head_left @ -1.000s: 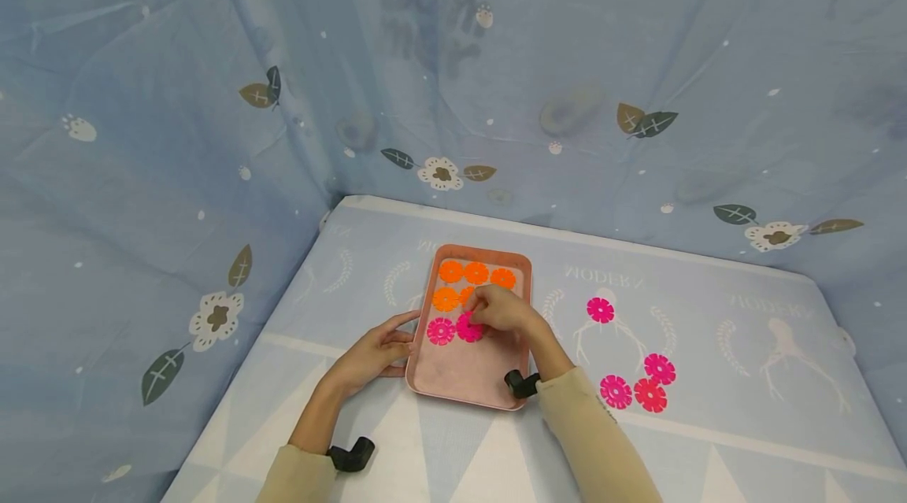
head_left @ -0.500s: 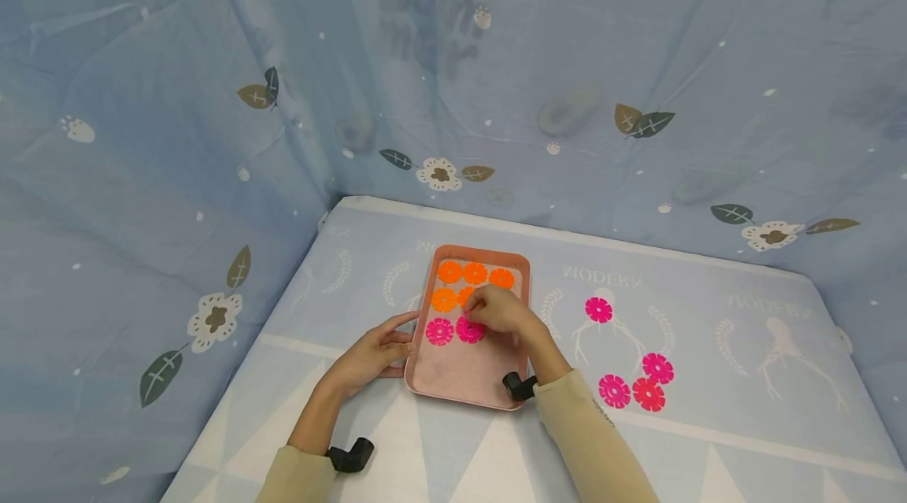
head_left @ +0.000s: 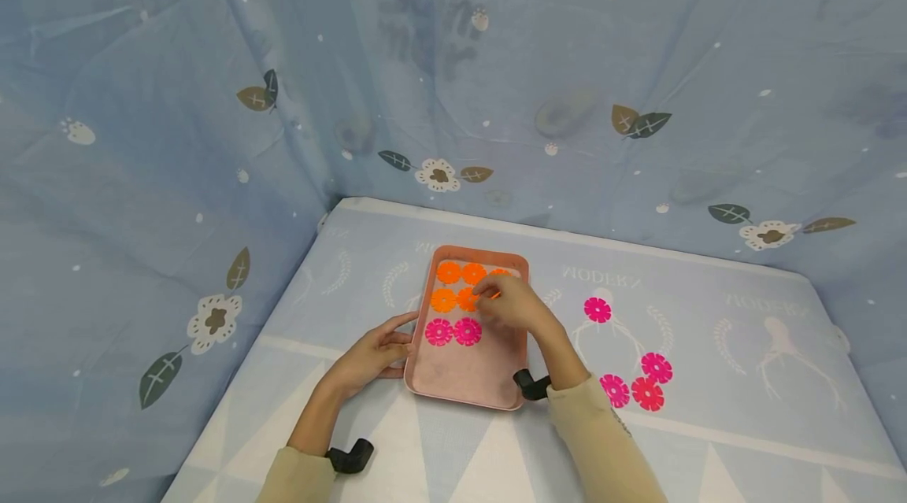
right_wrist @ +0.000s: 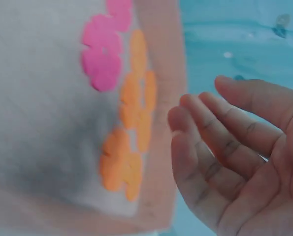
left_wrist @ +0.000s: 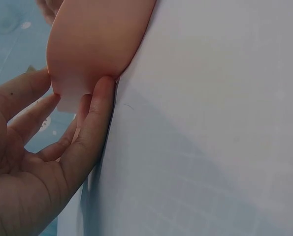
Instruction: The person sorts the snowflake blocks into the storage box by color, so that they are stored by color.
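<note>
A pink rectangular tray [head_left: 464, 377] lies on the table and bears flat, slotted flower-shaped discs. Several orange discs [head_left: 449, 273] stand in two rows at its far end, partly hidden by a hand. Just below them two pink discs [head_left: 439, 332] lie side by side. My left hand [head_left: 372, 353] touches the tray's left outer wall with its fingertips, which the left wrist view shows against the wall [left_wrist: 97, 39]. Above the tray's right half hovers my right hand [head_left: 512, 302], its bent fingers holding nothing; in the right wrist view a gap shows between thumb and fingers [right_wrist: 235, 162].
To the right of the tray, a pink disc [head_left: 597, 310] lies alone on the patterned tablecloth [head_left: 716, 353]. Nearer, a cluster of three more includes a red-pink disc [head_left: 648, 393]. A blue printed curtain [head_left: 538, 94] rises behind and to the left of the table.
My right hand has let go of the right-hand pink disc and moved up and to the right, uncovering it. The left hand stays at the tray wall.
</note>
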The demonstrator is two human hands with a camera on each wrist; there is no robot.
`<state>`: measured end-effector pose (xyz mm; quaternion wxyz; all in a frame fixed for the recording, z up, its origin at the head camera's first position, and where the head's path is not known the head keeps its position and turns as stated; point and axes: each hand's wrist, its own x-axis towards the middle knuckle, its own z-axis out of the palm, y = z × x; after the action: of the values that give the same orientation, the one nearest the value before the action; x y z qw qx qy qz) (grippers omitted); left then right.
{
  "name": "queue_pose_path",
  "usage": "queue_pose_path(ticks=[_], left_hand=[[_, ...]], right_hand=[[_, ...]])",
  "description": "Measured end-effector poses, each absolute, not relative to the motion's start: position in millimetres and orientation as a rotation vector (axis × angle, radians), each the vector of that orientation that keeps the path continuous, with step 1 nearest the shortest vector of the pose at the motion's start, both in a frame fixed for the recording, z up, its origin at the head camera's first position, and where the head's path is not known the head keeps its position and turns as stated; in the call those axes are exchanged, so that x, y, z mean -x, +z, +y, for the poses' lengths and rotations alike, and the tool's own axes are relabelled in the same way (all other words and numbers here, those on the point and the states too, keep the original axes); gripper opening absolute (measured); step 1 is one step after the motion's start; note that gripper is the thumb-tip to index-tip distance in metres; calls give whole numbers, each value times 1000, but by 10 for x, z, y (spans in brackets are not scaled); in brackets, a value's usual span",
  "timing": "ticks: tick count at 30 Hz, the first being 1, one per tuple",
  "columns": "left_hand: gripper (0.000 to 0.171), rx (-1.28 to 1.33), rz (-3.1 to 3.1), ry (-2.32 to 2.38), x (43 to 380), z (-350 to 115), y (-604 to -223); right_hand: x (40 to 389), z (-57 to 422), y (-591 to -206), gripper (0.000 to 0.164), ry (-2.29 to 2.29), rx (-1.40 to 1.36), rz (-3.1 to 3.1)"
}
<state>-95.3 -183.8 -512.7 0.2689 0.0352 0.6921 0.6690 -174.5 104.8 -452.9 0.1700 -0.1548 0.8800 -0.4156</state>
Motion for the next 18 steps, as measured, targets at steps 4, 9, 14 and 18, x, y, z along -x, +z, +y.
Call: queue_pose_path(ticks=[4, 9, 14, 18], left_hand=[[59, -92, 1872, 1801, 949, -1835, -5123], [59, -100, 1871, 1795, 951, -1834, -5129], [59, -105, 1868, 1796, 963, -1836, -5145], [59, -109, 1864, 1801, 966, -1842, -5152]], right_hand=[[1709, 1222, -4435, 20, -1293, 456, 2477], [1603, 1467, -4371, 23, -1433, 403, 2401], [1488, 1693, -4358, 22, -1483, 387, 2400], [1388, 1866, -4359, 20, -1471, 373, 2428]])
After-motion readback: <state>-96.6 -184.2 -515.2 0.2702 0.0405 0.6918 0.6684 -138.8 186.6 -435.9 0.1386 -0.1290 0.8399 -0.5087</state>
